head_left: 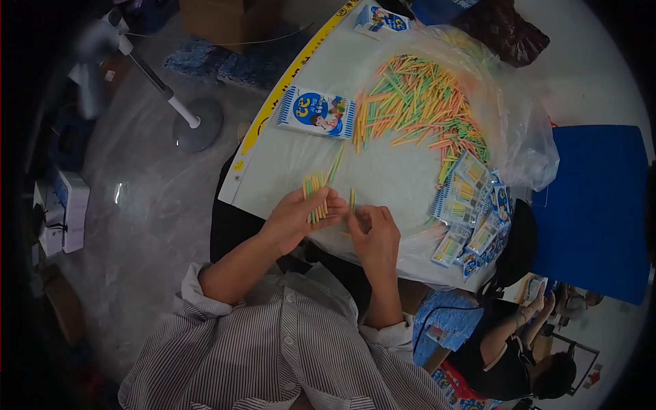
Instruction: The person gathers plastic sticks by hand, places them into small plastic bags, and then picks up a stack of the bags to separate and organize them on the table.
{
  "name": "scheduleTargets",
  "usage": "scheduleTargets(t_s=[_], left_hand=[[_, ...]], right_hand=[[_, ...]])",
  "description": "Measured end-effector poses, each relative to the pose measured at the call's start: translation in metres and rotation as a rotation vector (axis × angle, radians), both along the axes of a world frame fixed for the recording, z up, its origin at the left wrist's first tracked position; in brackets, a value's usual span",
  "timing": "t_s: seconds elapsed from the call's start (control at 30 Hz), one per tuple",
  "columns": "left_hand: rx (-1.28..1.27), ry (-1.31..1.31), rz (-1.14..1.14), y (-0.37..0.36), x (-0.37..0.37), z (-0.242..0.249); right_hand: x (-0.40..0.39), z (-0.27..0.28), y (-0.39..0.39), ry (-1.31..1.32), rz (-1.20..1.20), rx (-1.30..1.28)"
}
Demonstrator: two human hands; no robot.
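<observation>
My left hand is closed round a small bundle of candy sticks, thin and pastel yellow, green and pink. Close beside it, my right hand pinches a yellow-green candy stick between thumb and fingers. Several loose sticks lie on the table just beyond my left hand. Farther out spreads a large pile of the same sticks on clear plastic. A blue-and-white printed packet lies flat to the left of the pile.
Several filled small packets are heaped at the table's right, beside a crumpled clear bag. Another packet lies at the far end. A blue board stands right of the table. A person works at lower right. A stand's round base is on the floor.
</observation>
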State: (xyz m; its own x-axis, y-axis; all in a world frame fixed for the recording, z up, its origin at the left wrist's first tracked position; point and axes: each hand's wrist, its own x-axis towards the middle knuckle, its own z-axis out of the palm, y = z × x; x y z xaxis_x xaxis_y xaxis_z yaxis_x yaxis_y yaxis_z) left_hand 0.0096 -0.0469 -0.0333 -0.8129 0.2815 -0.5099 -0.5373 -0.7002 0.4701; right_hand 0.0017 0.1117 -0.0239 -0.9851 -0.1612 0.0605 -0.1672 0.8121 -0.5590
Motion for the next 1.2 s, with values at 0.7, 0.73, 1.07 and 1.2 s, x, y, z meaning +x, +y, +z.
scheduleTargets(t_s=[0.7,0.73,1.07,1.2], left_hand=[[0.209,0.032,0.144,0.022,0.002,0.002],[0.252,0.031,0.235,0.023,0.000,0.003],[-0.199,0.225,0.361,0.025,-0.008,0.009],[-0.007,0.060,0.026,0.001,-0.005,0.024]], right_hand=[[0.003,0.014,-0.027,0.137,0.120,-0.262],[0.006,0.014,-0.030,0.142,0.127,-0.266],[0.016,0.025,-0.044,-0.399,0.016,-1.201],[-0.004,0.025,-0.012,-0.082,0.055,-0.688]])
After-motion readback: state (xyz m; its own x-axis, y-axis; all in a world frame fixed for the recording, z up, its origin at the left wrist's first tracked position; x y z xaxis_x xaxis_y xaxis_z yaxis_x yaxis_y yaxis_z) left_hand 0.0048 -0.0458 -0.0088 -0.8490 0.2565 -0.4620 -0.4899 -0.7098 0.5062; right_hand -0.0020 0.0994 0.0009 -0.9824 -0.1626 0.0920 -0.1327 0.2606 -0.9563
